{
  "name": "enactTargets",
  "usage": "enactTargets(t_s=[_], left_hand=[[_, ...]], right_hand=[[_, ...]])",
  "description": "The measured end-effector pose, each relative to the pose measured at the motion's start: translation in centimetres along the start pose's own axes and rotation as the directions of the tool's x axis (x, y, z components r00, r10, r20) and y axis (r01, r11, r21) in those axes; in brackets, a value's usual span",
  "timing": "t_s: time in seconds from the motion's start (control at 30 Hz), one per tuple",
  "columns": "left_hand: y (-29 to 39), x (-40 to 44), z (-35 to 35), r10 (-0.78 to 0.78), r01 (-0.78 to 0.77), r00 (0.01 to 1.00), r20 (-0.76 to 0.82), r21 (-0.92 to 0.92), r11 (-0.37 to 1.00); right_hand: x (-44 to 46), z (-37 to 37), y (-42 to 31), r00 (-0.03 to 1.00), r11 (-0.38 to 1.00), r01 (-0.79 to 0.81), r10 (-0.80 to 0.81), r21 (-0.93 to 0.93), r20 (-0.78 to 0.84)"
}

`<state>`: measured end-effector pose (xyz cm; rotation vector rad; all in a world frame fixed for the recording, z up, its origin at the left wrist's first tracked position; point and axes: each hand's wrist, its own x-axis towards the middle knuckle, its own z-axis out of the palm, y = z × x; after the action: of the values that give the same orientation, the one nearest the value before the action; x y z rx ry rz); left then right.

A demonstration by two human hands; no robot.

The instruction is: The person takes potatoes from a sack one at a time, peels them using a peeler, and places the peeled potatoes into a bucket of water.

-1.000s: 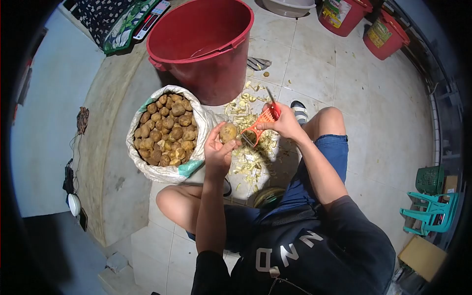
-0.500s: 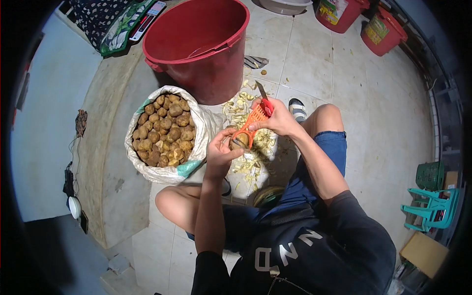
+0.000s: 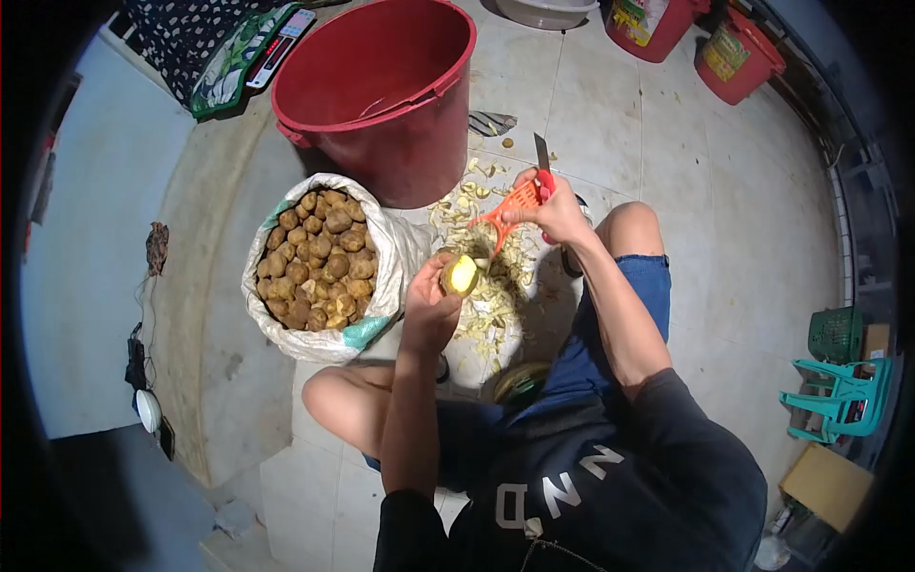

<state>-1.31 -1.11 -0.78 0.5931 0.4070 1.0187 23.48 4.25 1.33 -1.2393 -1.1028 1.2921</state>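
My left hand [image 3: 429, 294] is closed around a potato [image 3: 462, 276] with a strip of bare yellow flesh facing up and brown skin around it. My right hand [image 3: 560, 214] grips an orange peeler [image 3: 503, 215], its head pointing toward the potato but apart from it. In that same hand is a red-handled knife [image 3: 541, 153], blade pointing up and away. Below both hands, potato peelings [image 3: 484, 329] lie scattered over the tiles. To the left stands an open white sack [image 3: 391, 253] full of unpeeled potatoes [image 3: 319, 255].
A large red tub [image 3: 410, 157] stands beyond the sack. Farther back are a pale basin [image 3: 545, 13] and two red buckets [image 3: 734, 59]. A digital scale [image 3: 279, 50] sits at upper left. On the right are a green stool [image 3: 843, 398] and a green basket [image 3: 834, 336].
The peeler has come off the potato as my right hand moved up and right. A strip of bare yellow flesh now shows on the potato, still in my left hand.
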Motion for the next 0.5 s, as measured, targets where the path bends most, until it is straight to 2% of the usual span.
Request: enactTargets(t_s=[0.03, 0.1, 0.13, 0.17, 0.23, 0.27, 0.3, 0.33, 0.37, 0.4, 0.43, 0.5], left_hand=[[0.1, 0.2, 0.0, -0.001, 0.001, 1.0, -0.009, -0.039, 0.999], [-0.1, 0.1, 0.1, -0.006, 0.006, 0.999, -0.035, 0.006, 1.0], [0.0, 0.1, 0.3, -0.001, 0.002, 1.0, -0.028, 0.029, 1.0], [0.2, 0.0, 0.4, 0.002, -0.001, 1.0, -0.023, 0.054, 0.999], [0.8, -0.1, 0.7, -0.034, 0.036, 0.999, -0.022, 0.066, 0.997], [0.7, -0.1, 1.1, -0.005, 0.004, 1.0, -0.019, -0.015, 1.0], [0.7, 0.0, 1.2, 0.025, -0.027, 0.999, -0.021, -0.1, 0.995], [0.6, 0.0, 0.9, 0.021, -0.021, 0.999, -0.046, 0.0, 1.0], [0.3, 0.0, 0.8, 0.02, -0.02, 0.999, -0.047, -0.004, 1.0], [0.2, 0.1, 1.1, 0.024, -0.024, 0.999, -0.042, 0.019, 1.0], [0.3, 0.0, 1.3, 0.025, -0.024, 0.999, -0.039, 0.044, 0.999], [0.8, 0.1, 1.5, -0.012, 0.011, 0.998, -0.067, -0.017, 1.0]], right_hand=[[-0.9, 1.0, -1.4, 1.0, 1.0, 0.006, -0.006, -0.003, 0.001], [-2.4, 3.1, -2.5, 0.952, 0.934, 0.279, -0.239, -0.223, 0.189], [-1.8, 2.9, -1.5, 0.951, 0.918, 0.295, -0.254, -0.266, 0.176], [-1.0, 2.0, -0.2, 0.952, 0.919, 0.292, -0.251, -0.264, 0.176], [0.3, 0.8, -0.1, 0.999, 0.996, 0.034, -0.036, -0.083, -0.024], [0.0, 0.5, 0.4, 0.999, 0.999, 0.03, -0.03, 0.033, 0.014], [-0.7, 1.3, -0.6, 0.999, 0.999, 0.032, -0.032, 0.031, 0.017], [-1.5, 2.4, -1.3, 0.986, 0.985, 0.145, -0.136, -0.089, 0.099], [-1.9, 3.0, -1.6, 0.955, 0.944, 0.265, -0.228, -0.196, 0.191], [-1.7, 2.9, -1.5, 0.974, 0.98, 0.168, -0.148, -0.107, 0.173], [-1.2, 2.1, -0.4, 0.974, 0.98, 0.165, -0.146, -0.106, 0.172], [0.3, 0.2, 1.4, 0.997, 0.995, 0.07, -0.072, -0.077, -0.031]])
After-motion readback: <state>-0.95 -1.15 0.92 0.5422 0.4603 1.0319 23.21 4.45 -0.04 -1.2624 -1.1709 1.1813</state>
